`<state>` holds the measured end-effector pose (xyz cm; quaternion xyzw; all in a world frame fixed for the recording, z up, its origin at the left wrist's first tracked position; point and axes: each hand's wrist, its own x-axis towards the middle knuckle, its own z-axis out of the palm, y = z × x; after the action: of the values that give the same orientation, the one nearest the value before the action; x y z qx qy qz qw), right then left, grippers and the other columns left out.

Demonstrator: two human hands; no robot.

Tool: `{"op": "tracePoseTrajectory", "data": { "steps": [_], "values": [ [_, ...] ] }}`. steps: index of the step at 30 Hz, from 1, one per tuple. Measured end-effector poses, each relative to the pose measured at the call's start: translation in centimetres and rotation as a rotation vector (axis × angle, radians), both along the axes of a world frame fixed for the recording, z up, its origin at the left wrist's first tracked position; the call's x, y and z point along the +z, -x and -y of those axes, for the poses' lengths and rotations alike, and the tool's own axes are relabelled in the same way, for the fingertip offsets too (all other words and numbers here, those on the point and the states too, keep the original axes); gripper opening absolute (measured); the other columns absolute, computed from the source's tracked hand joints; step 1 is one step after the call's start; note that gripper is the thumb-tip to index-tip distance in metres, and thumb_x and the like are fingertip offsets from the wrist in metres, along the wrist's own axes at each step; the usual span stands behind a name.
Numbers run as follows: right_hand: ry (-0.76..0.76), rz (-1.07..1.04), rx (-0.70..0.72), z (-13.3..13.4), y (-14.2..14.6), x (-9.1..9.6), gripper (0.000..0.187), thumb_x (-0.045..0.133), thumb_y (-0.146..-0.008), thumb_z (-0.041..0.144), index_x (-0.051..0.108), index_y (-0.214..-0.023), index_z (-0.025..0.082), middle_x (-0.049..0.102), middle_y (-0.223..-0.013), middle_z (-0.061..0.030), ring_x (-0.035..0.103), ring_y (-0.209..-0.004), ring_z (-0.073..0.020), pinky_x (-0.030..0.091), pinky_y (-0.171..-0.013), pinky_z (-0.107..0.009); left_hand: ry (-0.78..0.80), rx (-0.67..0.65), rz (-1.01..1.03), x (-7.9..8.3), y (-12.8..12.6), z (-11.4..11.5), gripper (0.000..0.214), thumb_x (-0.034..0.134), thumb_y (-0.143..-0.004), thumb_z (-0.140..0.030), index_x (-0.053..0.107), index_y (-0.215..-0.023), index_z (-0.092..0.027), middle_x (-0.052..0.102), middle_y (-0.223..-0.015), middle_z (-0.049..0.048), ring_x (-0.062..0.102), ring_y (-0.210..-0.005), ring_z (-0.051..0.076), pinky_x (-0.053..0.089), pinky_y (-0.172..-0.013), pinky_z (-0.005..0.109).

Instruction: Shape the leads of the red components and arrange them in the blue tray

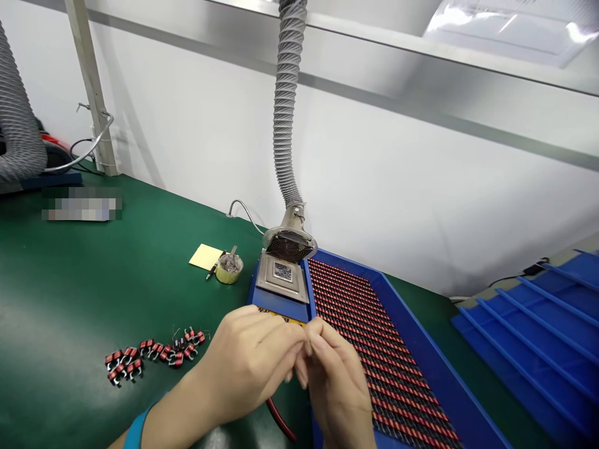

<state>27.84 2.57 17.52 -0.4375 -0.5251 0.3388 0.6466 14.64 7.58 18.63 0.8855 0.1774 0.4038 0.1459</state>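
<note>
My left hand and my right hand meet in front of the solder pot, thumbs and fingertips pinched together. Whatever sits between the fingertips is hidden or too small to name. Just beyond them is the blue solder pot, with a square metal top and a shiny opening. To the right, a blue tray holds rows of small red-and-black wire-wound coils. Several loose coils lie in a cluster on the green table, left of my left hand.
A fume extraction hose hangs over the solder pot, ending in a round hood. Left of the pot are a small tub, a pen and yellow paper. Ribbed blue trays stand at the far right. A red cable runs below my hands.
</note>
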Motion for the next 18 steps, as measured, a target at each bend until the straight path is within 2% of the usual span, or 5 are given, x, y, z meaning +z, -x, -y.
{"op": "tracePoseTrajectory", "data": {
  "steps": [3,8,11,15,18],
  "values": [
    [-0.117,-0.07,0.045,0.0,-0.7,0.1,0.031,0.048,-0.093,0.026,0.057,-0.065,0.021,0.053,-0.052,0.0023,0.053,-0.051,-0.0137,0.05,-0.054,-0.026,0.136,-0.006,0.097,0.0,0.1,0.2,0.019,0.043,-0.093,-0.013,0.057,-0.081,-0.017,0.066,-0.071,-0.0011,0.053,-0.058,0.011,0.037,-0.06,0.025],
    [-0.413,0.474,-0.217,0.4,-1.5,-0.5,0.033,0.06,-0.083,0.001,0.066,-0.105,0.025,0.07,-0.093,-0.0018,0.066,-0.089,-0.0159,0.052,-0.078,-0.025,0.494,-0.078,0.211,0.1,0.2,0.4,0.012,0.049,-0.093,-0.017,0.057,-0.086,-0.022,0.06,-0.069,-0.0064,0.054,-0.062,0.009,0.038,-0.059,0.018],
    [-0.44,0.622,-0.327,0.6,-1.3,-0.7,0.026,0.057,-0.084,0.001,0.065,-0.097,0.022,0.07,-0.088,-0.0022,0.066,-0.081,-0.0152,0.051,-0.073,-0.025,0.383,-0.048,0.202,-0.1,0.0,0.3,0.014,0.048,-0.092,-0.015,0.057,-0.083,-0.021,0.063,-0.071,-0.0049,0.055,-0.062,0.01,0.039,-0.06,0.019],
    [-0.114,0.32,-0.182,0.4,-0.5,-0.2,0.029,0.048,-0.094,0.022,0.055,-0.066,0.02,0.053,-0.053,0.003,0.053,-0.047,-0.0113,0.043,-0.047,-0.022,0.034,-0.006,0.173,-0.4,-0.4,0.1,0.018,0.043,-0.092,-0.01,0.056,-0.083,-0.017,0.067,-0.071,-0.0014,0.054,-0.057,0.011,0.036,-0.058,0.025],
    [-0.063,-0.06,0.059,0.1,-0.6,0.3,0.043,0.042,-0.097,0.032,0.049,-0.056,0.021,0.043,-0.042,0.0049,0.049,-0.04,-0.0118,0.044,-0.044,-0.024,0.113,-0.011,0.192,-0.3,-0.4,0.2,0.017,0.044,-0.093,-0.012,0.056,-0.082,-0.017,0.064,-0.068,-0.0028,0.052,-0.057,0.011,0.038,-0.06,0.023]
  ]
}}
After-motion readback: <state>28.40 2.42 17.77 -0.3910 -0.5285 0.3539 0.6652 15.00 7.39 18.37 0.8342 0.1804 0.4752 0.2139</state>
